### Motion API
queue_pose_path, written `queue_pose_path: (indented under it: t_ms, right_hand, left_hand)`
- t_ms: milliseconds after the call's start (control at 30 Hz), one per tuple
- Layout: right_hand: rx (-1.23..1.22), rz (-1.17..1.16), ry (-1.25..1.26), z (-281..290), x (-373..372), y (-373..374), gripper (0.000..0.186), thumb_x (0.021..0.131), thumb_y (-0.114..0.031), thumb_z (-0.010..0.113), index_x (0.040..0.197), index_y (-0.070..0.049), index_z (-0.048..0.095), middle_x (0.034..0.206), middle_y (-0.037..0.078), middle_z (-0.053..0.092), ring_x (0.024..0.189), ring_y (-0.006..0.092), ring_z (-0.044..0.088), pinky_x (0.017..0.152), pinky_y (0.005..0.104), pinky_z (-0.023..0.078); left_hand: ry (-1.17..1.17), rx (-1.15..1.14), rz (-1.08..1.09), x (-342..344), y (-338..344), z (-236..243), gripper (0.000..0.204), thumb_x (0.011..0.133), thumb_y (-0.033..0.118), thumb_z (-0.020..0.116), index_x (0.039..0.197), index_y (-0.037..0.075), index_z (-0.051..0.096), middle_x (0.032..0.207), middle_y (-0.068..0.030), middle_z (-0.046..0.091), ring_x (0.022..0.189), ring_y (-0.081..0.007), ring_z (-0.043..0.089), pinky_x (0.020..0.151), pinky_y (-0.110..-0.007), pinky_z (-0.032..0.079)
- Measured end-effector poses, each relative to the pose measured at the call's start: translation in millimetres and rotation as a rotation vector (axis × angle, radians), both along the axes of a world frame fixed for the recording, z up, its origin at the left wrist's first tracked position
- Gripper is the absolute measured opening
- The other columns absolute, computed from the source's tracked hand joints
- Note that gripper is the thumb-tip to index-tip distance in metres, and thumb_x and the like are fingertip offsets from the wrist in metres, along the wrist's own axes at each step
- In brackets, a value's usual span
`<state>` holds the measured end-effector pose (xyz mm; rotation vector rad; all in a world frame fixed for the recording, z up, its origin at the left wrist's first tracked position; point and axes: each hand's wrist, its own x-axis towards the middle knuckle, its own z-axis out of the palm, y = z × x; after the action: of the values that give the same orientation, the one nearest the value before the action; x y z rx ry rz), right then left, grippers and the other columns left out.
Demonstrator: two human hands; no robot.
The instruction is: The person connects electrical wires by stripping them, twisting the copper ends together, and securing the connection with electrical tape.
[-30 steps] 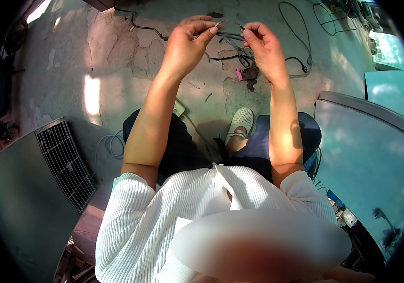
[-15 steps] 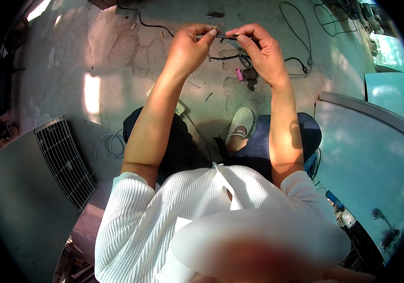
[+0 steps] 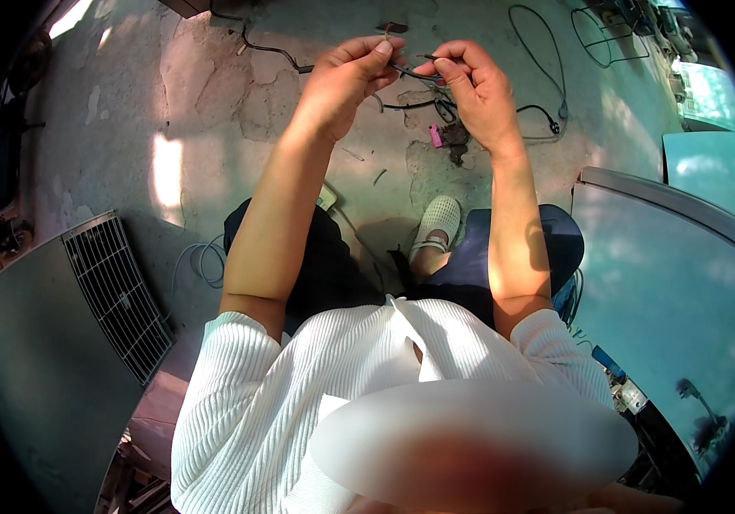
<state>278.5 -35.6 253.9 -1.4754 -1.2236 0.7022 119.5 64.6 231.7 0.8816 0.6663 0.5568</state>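
My left hand (image 3: 343,84) is closed in a pinch on a black electrical cable (image 3: 416,74), whose thin inner wires (image 3: 387,32) stick up past the thumb with bare, coppery tips. The cable sags a little across the gap to my right hand (image 3: 482,98). There, thumb and fingers are also pinched on it, and a short dark end (image 3: 426,57) pokes out toward the left hand. Both hands are held out above the concrete floor. Whether the dark end belongs to the same cable I cannot tell.
Below my hands, a pink block-shaped thing (image 3: 435,135) lies by a dark clump (image 3: 457,144). A black cord (image 3: 271,51) crosses the far floor, and a plug (image 3: 553,125) lies at right. Large panels flank me, one beside a wire grille (image 3: 119,295).
My hands have drawn slightly apart. The wire ends in the left hand now point upward, and the stretch of cable between the hands bows where it ran straight.
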Motion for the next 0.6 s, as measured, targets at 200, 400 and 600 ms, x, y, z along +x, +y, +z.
queue_pose_path:
  t_ms: [200, 400, 600]
  right_hand:
    - [-0.138, 0.029, -0.07, 4, 4, -5, 0.013, 0.093, -0.018, 0.057, 0.097, -0.005, 0.06, 0.077, 0.001, 0.067, 0.077, 0.0082, 0.061, 0.07, 0.0229, 0.047]
    - [-0.069, -0.032, -0.033, -3, 1, -3, 0.014, 0.092, -0.018, 0.058, 0.094, -0.005, 0.063, 0.079, 0.001, 0.067, 0.077, 0.0082, 0.061, 0.071, 0.0232, 0.047]
    - [-0.084, -0.066, 0.15, -19, 0, 0, 0.017, 0.091, -0.018, 0.06, 0.093, -0.002, 0.065, 0.081, 0.001, 0.067, 0.078, 0.0083, 0.061, 0.072, 0.0226, 0.047]
  left_hand:
    - [0.093, 0.113, -0.157, -3, -3, 14, 0.032, 0.09, 0.024, 0.066, 0.115, 0.005, 0.063, 0.094, 0.0002, 0.065, 0.081, -0.0084, 0.06, 0.084, -0.026, 0.05]
    - [0.067, 0.123, -0.105, 1, -10, 8, 0.027, 0.088, 0.022, 0.068, 0.109, 0.005, 0.065, 0.09, 0.0011, 0.066, 0.08, -0.0073, 0.06, 0.081, -0.024, 0.05]
    - [0.028, 0.143, -0.045, 9, -18, 5, 0.025, 0.088, 0.021, 0.067, 0.108, 0.006, 0.064, 0.091, 0.0008, 0.068, 0.081, -0.007, 0.061, 0.079, -0.023, 0.05]
